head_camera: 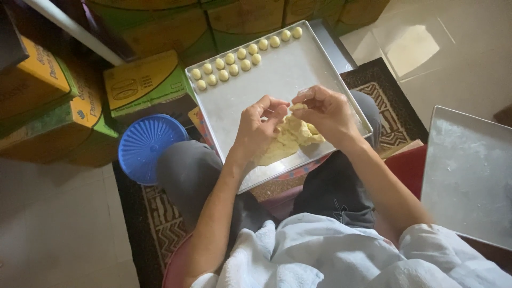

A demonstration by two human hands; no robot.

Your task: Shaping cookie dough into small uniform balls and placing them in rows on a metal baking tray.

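A square metal baking tray [277,74] rests across my knees. A lump of pale yellow dough [290,140] lies at its near edge. My left hand [260,128] rests on the lump's left side, fingers curled over it. My right hand [326,111] pinches a small piece of dough [298,106] just above the lump. Several small dough balls [234,61] sit in two rows along the tray's far edge.
A blue round lid [146,145] lies by my left knee. Yellow and green cardboard boxes [141,82] are stacked on the left and behind. A second metal tray [469,170] sits to the right. A patterned mat [384,93] covers the tiled floor.
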